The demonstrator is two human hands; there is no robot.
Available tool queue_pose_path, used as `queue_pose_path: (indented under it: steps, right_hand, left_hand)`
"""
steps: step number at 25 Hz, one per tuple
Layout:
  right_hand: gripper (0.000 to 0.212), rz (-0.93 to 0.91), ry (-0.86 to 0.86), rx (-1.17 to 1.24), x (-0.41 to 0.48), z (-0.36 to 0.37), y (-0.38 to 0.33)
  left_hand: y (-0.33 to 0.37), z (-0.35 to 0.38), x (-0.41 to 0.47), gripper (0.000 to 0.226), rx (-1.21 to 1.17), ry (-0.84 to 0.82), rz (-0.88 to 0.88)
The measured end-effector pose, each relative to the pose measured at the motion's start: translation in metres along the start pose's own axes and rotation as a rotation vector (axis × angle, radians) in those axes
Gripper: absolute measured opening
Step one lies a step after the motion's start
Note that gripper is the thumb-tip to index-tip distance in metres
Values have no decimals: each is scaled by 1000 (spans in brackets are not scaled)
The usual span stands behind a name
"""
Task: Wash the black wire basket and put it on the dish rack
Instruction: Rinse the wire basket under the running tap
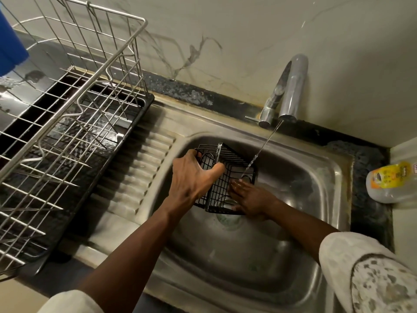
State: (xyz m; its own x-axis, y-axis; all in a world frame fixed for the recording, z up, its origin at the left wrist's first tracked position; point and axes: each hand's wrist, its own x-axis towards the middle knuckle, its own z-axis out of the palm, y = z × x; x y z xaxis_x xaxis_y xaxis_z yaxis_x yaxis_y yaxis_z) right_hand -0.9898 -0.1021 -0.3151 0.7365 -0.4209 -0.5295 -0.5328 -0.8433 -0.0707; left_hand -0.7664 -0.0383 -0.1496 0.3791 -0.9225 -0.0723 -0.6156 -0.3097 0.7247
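Note:
The black wire basket (234, 163) is tilted on its side over the steel sink (293, 222), under a thin stream of water from the tap (291, 91). My left hand (191, 177) grips the basket's left rim, thumb across the wire. Straight fingers of my right hand (250, 197) press against the basket's lower right side, in the water. The wire dish rack (67, 109) stands on a black tray at the left of the sink.
A ribbed steel draining board (140, 177) lies between rack and basin. A clear plastic bottle with a yellow label (390, 181) lies on the dark counter at the right. A blue object (9, 41) sits at the top left. The marble wall is close behind.

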Motion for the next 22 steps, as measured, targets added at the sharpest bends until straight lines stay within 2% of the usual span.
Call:
queue_pose_path:
  steps: [2,5,8,10,11,13,18,19,20,22]
  right_hand:
    - [66,-46,31,-36,0,-10,17]
    - [62,41,102,-61,-3,-14,28]
    - [82,222,177,61,-4,1,-2]
    - [82,129,169,44,-2,12,-13]
    - [77,22,170,0,-5,15,-7]
    - [70,-40,111,-23,-14,5,14]
    - [70,226,225,-65,-18,-5,27]
    - [73,213,252,-37,-15,-2,19]
    - [72,146,206,-26,-15,-3,10]
    - [60,-78,142,-91,-15,0,10]
  left_hand:
    - [1,-1,1,44,-4,-15,12]
    - [0,-2,1,43,-18,-5,36]
    - [2,0,0,39,-8,-15,71]
    - [7,0,1,39,0,-2,99]
    - [8,1,1,40,5,-2,114]
    - [5,2,1,39,-6,4,106]
    - [-20,2,-13,42,-56,-3,-9]
    - [-23,1,-16,45,-73,-5,-23]
    - [-26,0,-19,47,-84,1,-35]
    - [-33,0,-22,48,-89,26,-47]
